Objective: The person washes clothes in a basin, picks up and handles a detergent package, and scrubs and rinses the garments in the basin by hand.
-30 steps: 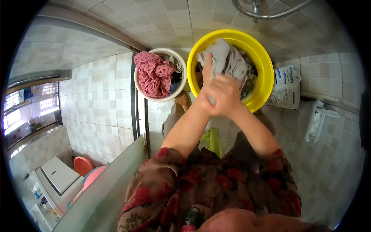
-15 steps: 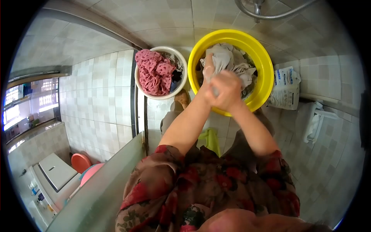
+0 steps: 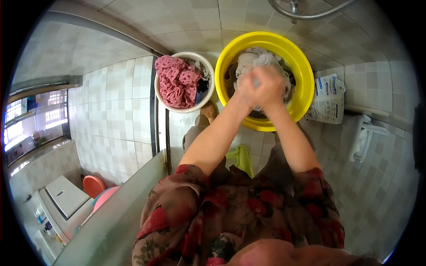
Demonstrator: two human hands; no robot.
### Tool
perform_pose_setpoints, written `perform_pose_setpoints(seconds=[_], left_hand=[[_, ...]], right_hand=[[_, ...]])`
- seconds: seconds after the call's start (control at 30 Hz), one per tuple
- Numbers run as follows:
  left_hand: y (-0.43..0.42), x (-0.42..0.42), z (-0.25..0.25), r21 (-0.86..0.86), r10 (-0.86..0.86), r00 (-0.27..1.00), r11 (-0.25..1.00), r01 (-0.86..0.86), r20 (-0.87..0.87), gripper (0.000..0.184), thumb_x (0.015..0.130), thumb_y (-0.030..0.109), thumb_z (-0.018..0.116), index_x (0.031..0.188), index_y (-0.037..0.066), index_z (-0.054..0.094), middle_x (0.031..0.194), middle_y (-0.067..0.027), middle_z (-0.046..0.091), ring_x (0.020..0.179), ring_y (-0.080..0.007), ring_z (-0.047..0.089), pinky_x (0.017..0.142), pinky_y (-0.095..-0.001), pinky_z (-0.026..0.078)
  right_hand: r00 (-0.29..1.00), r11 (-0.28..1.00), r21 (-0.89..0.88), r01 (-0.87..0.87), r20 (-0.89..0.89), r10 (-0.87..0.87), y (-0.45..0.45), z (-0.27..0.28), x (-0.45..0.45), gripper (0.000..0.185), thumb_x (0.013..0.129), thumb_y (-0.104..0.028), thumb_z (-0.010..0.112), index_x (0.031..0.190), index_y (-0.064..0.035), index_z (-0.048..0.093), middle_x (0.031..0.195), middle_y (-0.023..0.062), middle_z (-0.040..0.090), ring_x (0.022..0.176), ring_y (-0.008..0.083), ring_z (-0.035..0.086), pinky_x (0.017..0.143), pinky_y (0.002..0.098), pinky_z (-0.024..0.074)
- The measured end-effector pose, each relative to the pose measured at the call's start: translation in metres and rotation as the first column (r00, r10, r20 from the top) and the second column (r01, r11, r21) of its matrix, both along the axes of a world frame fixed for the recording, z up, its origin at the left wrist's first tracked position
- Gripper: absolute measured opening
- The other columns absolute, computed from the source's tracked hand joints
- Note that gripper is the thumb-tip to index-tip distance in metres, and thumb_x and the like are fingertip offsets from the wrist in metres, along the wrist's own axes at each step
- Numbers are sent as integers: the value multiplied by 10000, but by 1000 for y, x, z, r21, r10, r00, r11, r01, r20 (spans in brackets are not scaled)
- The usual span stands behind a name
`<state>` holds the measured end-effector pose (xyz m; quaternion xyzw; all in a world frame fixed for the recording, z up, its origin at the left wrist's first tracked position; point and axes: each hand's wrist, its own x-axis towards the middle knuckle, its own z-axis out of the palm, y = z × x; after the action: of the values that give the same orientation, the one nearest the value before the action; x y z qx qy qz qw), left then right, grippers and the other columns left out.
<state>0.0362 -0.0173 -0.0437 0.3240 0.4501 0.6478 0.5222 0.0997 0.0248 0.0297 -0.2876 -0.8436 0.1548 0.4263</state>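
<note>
A yellow basin (image 3: 306, 84) stands in front of me with wet clothes in it. Over its middle, my left hand (image 3: 246, 94) and my right hand (image 3: 269, 87) are close together, both closed on a pale grey garment (image 3: 257, 57). Bunched cloth shows between the hands, and the rest of the garment spreads into the basin beyond them. My right hand is slightly blurred, and the fingers of my left hand are partly hidden. Darker clothes (image 3: 230, 79) lie under the garment along the basin's left side.
Left of the basin, a white bucket (image 3: 212, 79) holds a pink patterned garment (image 3: 175, 82) and other clothes. A printed white bag (image 3: 328, 99) leans by the right wall. A green plastic stool (image 3: 243, 159) is beneath me. A shower hose (image 3: 319, 18) hangs above; a glass panel (image 3: 120, 213) stands left.
My right hand has moved forward and slightly right, farther over the basin. My left hand has shifted slightly right and back, and the garment has bunched around the hands.
</note>
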Motion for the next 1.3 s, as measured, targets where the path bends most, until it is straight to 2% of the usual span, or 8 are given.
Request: perform_pose_setpoints(seconds=[0.07,0.13,0.4,0.6,0.87,0.97,1.07,1.3], left_hand=[[14,1,10,-61,-30,952,998,12,-304,564,917,369,444,1346,8,384,1304,-111,472,1188,-214,457,989,-335,360],[17,4,53,-598,243,850,795,102,467,479,913,329,473,1262,1,462,1184,-92,562,1054,-187,568,878,-332,461],[17,-11,69,-334,34,784,915,225,619,637,881,451,541,1280,-32,429,1217,-125,538,1083,-217,556,892,-358,460],[12,-16,62,-248,-336,582,941,229,-740,974,696,454,755,1316,-139,294,1286,-271,462,1202,-304,478,985,-339,390],[16,-11,56,-546,-508,371,837,1,-777,608,692,248,719,1176,-69,530,915,-232,652,907,-302,640,809,-373,500],[17,-7,94,-660,-169,980,749,59,-105,377,814,220,583,1092,-34,591,985,-137,655,906,-257,626,810,-369,503],[18,-3,74,-345,167,665,927,145,728,390,856,232,534,1161,-11,546,1121,-138,608,1007,-297,590,860,-415,485],[21,-22,71,-63,80,500,997,-51,862,500,902,433,459,1207,38,496,1181,-151,562,1101,-299,529,996,-432,391]], right_hand=[[958,947,-153,282,94,-271,35,-9,7,144,712,-195,637,674,-74,569,679,108,601,658,324,592,558,395,474],[913,880,-245,407,149,-381,43,-3,13,161,720,-209,642,703,-63,575,717,107,621,682,332,602,576,399,481],[993,753,-656,57,113,23,57,9,51,401,759,-296,723,1011,-4,615,932,147,657,864,217,627,775,305,468],[888,656,-747,107,-225,-402,70,12,69,299,768,-191,714,972,5,616,911,77,637,827,143,571,758,269,453],[660,639,-768,-52,-506,-555,86,14,88,253,773,-118,704,967,13,607,906,76,621,804,144,563,738,264,454],[668,621,-779,-91,-510,-542,87,19,92,256,765,-109,708,970,6,605,908,77,620,820,151,564,751,270,454],[799,624,-781,-18,-386,-461,87,17,94,272,749,-113,719,975,-14,603,928,62,619,850,162,563,785,290,452],[966,936,-244,-254,-14,258,-2,38,39,232,655,-131,700,852,-75,591,959,86,595,868,246,605,748,329,493]])
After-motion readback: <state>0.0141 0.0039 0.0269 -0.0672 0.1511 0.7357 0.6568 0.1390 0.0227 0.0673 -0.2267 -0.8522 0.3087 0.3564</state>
